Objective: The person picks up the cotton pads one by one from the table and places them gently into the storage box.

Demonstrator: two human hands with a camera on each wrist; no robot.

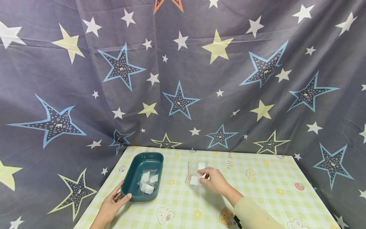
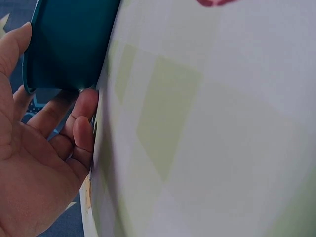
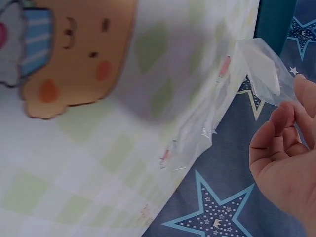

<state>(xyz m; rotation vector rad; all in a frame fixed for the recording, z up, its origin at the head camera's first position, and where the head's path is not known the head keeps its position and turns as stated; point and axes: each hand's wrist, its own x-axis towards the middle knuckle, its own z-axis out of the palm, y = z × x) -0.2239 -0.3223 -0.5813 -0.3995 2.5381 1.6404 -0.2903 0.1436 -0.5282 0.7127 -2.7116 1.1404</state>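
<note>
My left hand [image 1: 111, 204] grips the near-left corner of a teal tray [image 1: 134, 168], thumb at its rim and fingers against the side. Several small clear plastic bags [image 1: 147, 188] with white pieces inside lie in the tray's near half. Right of the tray, my right hand [image 1: 215, 181] pinches a clear zip bag [image 3: 264, 71] between thumb and fingertips; a white piece shows in it. A second clear bag [image 3: 195, 133], with a red mark along its edge, lies on the table just beyond that hand.
The table is covered by a green-and-white checked cloth [image 1: 177, 203] with cartoon prints. Behind and beside it hangs a dark star-patterned curtain [image 1: 188, 70]. A small black object [image 1: 237, 222] shows by the right sleeve.
</note>
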